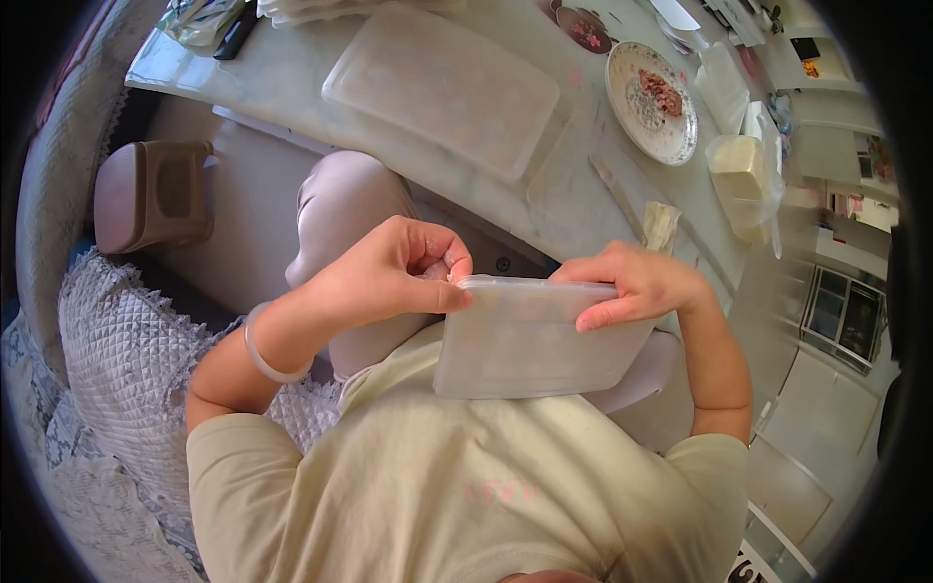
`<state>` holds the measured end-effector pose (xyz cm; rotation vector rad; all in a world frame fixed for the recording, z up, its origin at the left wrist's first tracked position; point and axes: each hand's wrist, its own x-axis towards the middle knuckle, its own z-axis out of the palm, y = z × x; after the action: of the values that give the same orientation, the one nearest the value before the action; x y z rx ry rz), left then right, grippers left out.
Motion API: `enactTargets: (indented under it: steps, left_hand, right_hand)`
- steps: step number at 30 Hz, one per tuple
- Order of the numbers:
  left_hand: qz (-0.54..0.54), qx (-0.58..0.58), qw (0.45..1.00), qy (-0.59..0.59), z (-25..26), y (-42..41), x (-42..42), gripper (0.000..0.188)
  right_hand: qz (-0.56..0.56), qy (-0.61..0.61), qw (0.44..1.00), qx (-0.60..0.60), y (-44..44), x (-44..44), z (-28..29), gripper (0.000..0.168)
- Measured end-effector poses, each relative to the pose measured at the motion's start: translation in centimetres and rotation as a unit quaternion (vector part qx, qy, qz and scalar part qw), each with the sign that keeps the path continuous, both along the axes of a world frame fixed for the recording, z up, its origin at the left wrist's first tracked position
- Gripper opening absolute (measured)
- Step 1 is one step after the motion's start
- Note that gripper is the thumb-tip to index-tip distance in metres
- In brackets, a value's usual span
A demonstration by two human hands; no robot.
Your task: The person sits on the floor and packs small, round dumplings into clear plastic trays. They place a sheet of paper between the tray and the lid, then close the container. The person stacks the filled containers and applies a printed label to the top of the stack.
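A translucent plastic container is tilted up against my shirt, its rim towards the table. My left hand pinches the container's left corner between thumb and fingers; a whitish residue shows on those fingers. At the right end, my right hand grips the rim, thumb on the near face and fingers over the edge. What the container holds cannot be made out. Beyond my hands, a flat translucent lidded plastic box lies on the marble-look table.
A patterned plate with minced meat stands at the table's right. Near it are a wooden stick, a pale folded piece and a plastic bag with a yellowish block. A brown stool stands at the left.
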<state>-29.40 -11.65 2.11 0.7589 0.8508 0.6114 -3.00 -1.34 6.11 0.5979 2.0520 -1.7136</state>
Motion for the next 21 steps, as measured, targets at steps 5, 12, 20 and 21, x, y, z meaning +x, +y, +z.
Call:
enactTargets:
  steps: [5,12,20,21]
  left_hand:
    - [-0.053,-0.047,0.993,-0.092,-2.4,-0.2,-0.4,0.006]
    - [-0.127,-0.191,0.929,-0.289,-6.5,-0.9,-0.2,0.008]
    - [-0.092,-0.199,0.934,-0.282,-6.3,-1.5,-0.3,0.017]
    - [-0.072,-0.181,0.949,-0.248,-6.0,-1.7,-0.2,0.017]
  right_hand:
    - [0.016,-0.012,1.000,-0.023,-0.2,-0.1,-0.7,0.043]
    - [0.039,0.009,0.995,-0.092,0.2,-0.5,-2.6,0.044]
    - [0.029,0.028,0.993,-0.113,0.3,0.1,-3.8,0.042]
    - [0.032,0.013,0.993,-0.113,0.4,0.2,-3.7,0.041]
